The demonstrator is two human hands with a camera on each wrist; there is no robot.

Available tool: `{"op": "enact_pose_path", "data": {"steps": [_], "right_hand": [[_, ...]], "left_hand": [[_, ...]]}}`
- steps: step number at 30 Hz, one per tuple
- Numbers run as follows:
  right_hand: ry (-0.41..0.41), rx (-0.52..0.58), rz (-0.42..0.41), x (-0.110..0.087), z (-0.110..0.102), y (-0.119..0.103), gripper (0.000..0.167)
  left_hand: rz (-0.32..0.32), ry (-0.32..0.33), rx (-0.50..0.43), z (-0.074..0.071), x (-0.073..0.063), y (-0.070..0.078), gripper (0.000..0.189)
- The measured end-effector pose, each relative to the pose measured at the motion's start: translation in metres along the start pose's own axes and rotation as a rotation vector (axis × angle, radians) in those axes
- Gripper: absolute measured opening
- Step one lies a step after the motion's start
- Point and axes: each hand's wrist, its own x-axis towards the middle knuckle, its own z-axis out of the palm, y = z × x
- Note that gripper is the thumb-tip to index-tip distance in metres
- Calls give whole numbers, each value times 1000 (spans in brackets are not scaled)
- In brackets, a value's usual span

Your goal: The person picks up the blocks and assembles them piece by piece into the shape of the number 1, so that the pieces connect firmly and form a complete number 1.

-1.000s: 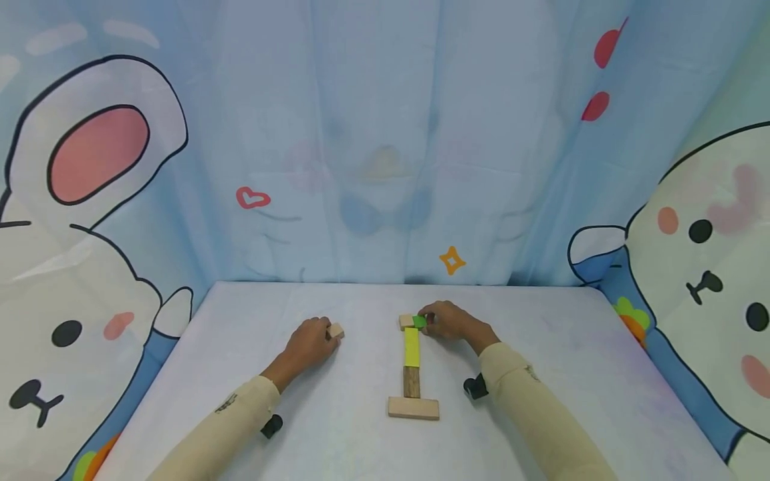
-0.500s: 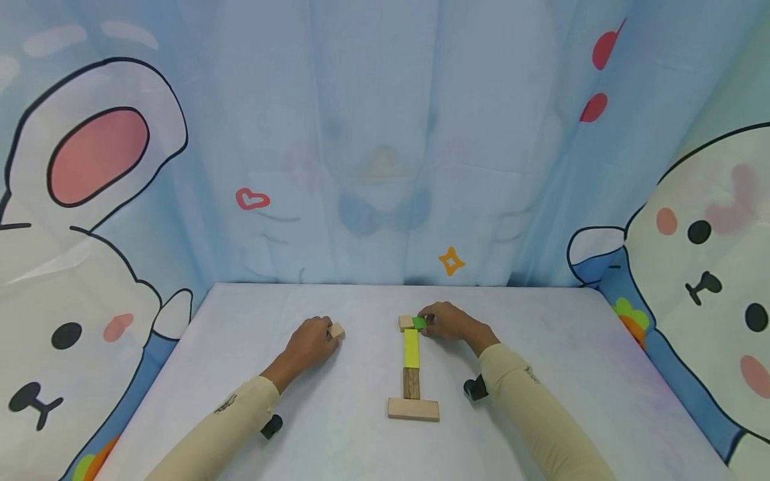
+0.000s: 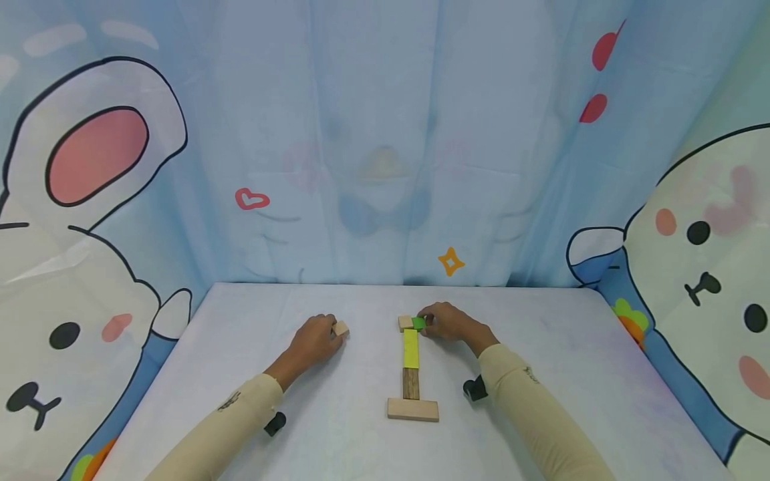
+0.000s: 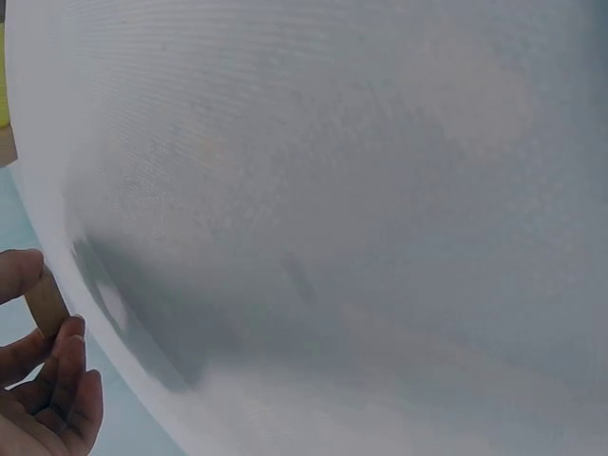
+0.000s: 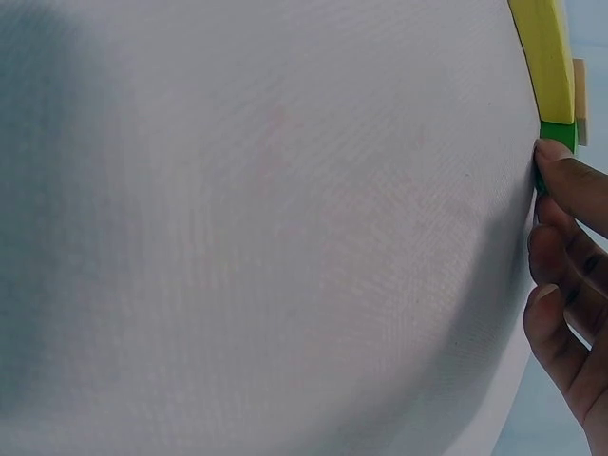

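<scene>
My left hand (image 3: 314,341) pinches a small plain wooden block (image 3: 341,328) between thumb and fingers, left of the row of blocks. The same block (image 4: 47,304) shows at the left edge of the left wrist view. With thumb and fingertips my right hand (image 3: 446,321) pinches a green block (image 3: 418,323), which lies at the far end of the row beside a plain wooden block (image 3: 406,323). A yellow block (image 3: 411,349) runs toward me from those two, then a brown wooden block (image 3: 411,384). Across the near end lies a long pale wooden block (image 3: 413,409).
All blocks are on a white-covered table (image 3: 337,427). A blue curtain (image 3: 373,133) with cartoon figures hangs behind it and at both sides. Small black devices sit under both wrists, one a camera (image 3: 476,388) at the right sleeve.
My left hand has shifted slightly to the right with its wooden block. The right hand stays at the green block, and the row looks unchanged.
</scene>
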Motion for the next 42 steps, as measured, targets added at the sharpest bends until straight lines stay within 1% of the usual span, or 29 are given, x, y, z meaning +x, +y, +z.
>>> {"op": "enact_pose_path", "data": {"steps": [5,12,18,25,33,42], "right_hand": [[-2,4,5,0,0,0,41],[-4,3,8,0,0,0,41],[2,1,5,0,1,1,41],[1,-6,-1,1,1,2,41],[4,-5,5,0,0,1,41],[9,-5,2,-2,0,0,41]], "left_hand": [[6,-3,-2,0,2,2,31],[30,1,6,2,5,4,30],[29,-6,4,1,6,8,33],[48,0,13,3,8,12,32],[60,-11,24,5,11,16,33],[49,-31,20,6,12,23,33]]}}
